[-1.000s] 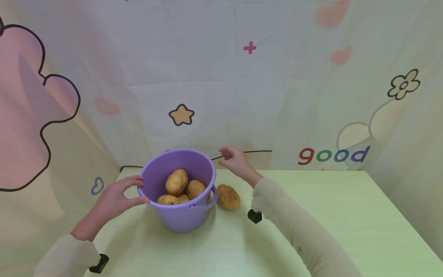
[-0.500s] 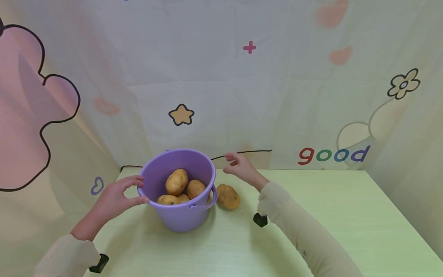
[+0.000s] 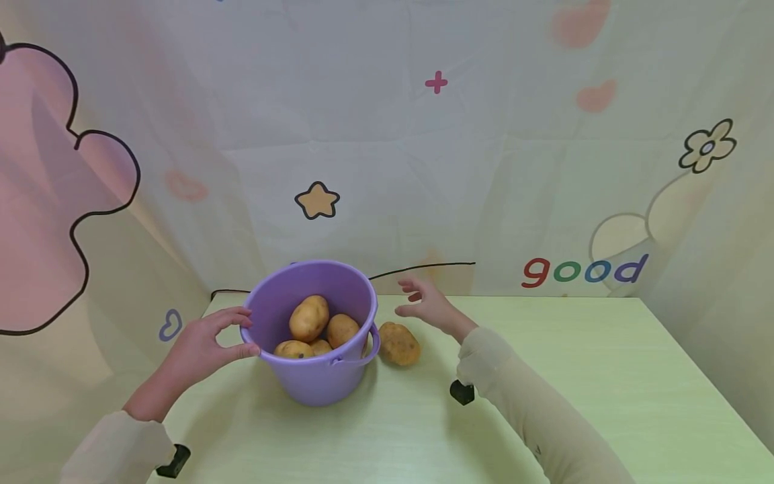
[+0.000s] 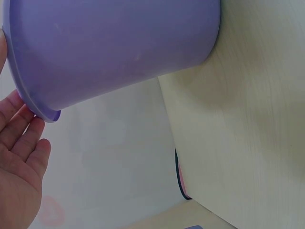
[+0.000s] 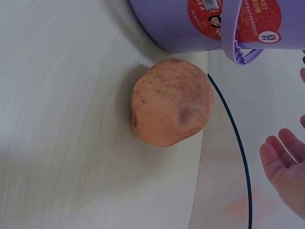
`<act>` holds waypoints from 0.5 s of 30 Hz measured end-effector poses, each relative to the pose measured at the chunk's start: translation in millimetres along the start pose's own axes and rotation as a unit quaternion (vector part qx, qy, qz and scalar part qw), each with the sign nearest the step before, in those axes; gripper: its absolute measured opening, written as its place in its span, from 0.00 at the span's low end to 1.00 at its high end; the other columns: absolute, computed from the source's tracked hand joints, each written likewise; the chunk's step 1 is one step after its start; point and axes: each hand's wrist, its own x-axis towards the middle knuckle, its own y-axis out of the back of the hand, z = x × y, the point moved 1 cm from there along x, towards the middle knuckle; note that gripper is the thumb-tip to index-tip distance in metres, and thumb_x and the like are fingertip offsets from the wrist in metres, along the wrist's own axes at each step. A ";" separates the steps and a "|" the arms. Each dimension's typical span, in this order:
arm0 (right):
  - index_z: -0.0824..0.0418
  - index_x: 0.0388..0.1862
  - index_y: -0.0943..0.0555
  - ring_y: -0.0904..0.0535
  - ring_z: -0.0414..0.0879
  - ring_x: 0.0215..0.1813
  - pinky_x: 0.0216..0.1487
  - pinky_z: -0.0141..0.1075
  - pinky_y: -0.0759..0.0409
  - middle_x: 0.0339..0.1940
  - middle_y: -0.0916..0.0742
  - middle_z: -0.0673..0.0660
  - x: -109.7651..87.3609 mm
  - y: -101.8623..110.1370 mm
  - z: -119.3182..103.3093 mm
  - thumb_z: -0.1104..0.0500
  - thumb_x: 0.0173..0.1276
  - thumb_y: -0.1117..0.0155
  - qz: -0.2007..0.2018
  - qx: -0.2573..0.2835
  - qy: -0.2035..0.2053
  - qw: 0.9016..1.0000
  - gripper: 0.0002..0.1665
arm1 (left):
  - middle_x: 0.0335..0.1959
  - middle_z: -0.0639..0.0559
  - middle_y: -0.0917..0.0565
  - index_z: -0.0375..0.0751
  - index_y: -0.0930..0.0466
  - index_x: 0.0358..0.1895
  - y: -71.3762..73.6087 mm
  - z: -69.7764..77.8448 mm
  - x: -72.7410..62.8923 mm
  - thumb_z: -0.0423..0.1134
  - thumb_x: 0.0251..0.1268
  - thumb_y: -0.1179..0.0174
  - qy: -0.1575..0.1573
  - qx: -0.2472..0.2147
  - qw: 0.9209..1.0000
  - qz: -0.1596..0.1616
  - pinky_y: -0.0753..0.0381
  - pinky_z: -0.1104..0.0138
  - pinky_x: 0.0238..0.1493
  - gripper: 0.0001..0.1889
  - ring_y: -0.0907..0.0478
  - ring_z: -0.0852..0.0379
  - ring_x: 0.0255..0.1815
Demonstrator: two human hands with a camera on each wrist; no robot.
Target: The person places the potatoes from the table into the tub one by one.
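Note:
In the head view a purple bucket [image 3: 320,383] stands on the table with several potatoes [image 3: 309,318] inside. My left hand [image 3: 196,346] holds its rim at the left; the thumb lies on the near edge and the fingertips reach over the lip. The left wrist view shows these fingers [image 4: 28,140] against the rim, some tips hidden behind it. One more potato [image 3: 399,344] lies on the table to the right of the bucket. Above and behind this potato hovers my right hand [image 3: 432,306], fingers loosely bent and apart, holding nothing. It shows only partly in the right wrist view.
The bucket's handle [image 3: 363,356] hangs at its right front, beside the loose potato. The pale green table [image 3: 574,376] extends to the right and ends at a printed curtain [image 3: 435,202] at the back. More curtain hangs along both sides.
My right hand has moved to the right and lower, away from the bucket and toward the loose potato, its fingers spreading slightly. The left hand, bucket and potatoes stay put.

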 end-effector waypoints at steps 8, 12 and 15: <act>0.62 0.63 0.38 0.33 0.58 0.58 0.52 0.47 0.29 0.61 0.30 0.65 4.3 -1.7 27.7 0.61 0.53 0.36 0.000 -0.013 -0.005 1.000 0.38 | 0.52 0.45 0.23 0.40 0.22 0.43 -0.5 -0.6 0.6 0.54 0.41 0.33 0.000 0.002 1.000 -0.001 0.31 0.49 0.48 0.27 0.31 0.43 0.56; 0.62 0.63 0.39 0.33 0.58 0.59 0.53 0.48 0.29 0.61 0.31 0.64 2.2 -1.8 31.7 0.60 0.53 0.36 -0.007 -0.019 -0.013 1.000 0.39 | 0.52 0.45 0.23 0.41 0.22 0.43 -0.3 -0.5 0.4 0.54 0.41 0.34 -0.001 0.006 1.000 -0.001 0.30 0.49 0.48 0.26 0.30 0.43 0.56; 0.63 0.63 0.39 0.34 0.59 0.59 0.55 0.49 0.30 0.61 0.31 0.65 1.9 -2.8 35.5 0.60 0.53 0.35 -0.010 -0.016 -0.015 1.000 0.39 | 0.52 0.45 0.24 0.41 0.22 0.43 0.1 -0.1 0.3 0.55 0.41 0.34 0.000 0.007 1.000 -0.001 0.30 0.49 0.48 0.26 0.30 0.43 0.56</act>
